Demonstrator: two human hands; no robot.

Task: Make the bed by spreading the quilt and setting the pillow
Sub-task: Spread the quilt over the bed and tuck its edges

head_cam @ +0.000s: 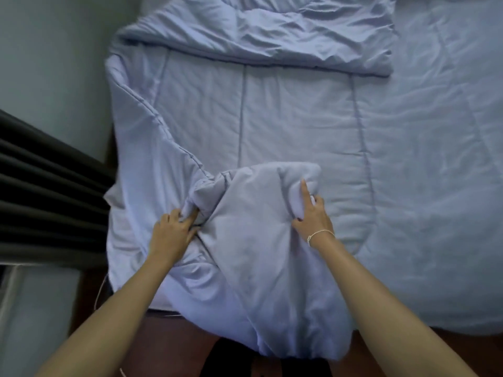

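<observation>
A pale blue quilt [272,118] covers most of the bed, with stitched lines running away from me. Its near end is bunched into a lump [261,240] at the foot of the bed and hangs over the edge. My left hand [174,227] grips a fold on the lump's left side. My right hand [310,213] pinches a fold on its right side, index finger stretched out along the cloth. At the far end another part of the quilt lies folded back in a crumpled heap [272,31]. No pillow shows.
A pale wall [49,63] runs close along the bed's left side, with a dark curtain [40,200] below it. More pale blue bedding [441,159] spreads out to the right. Dark floor [174,344] shows at the foot of the bed.
</observation>
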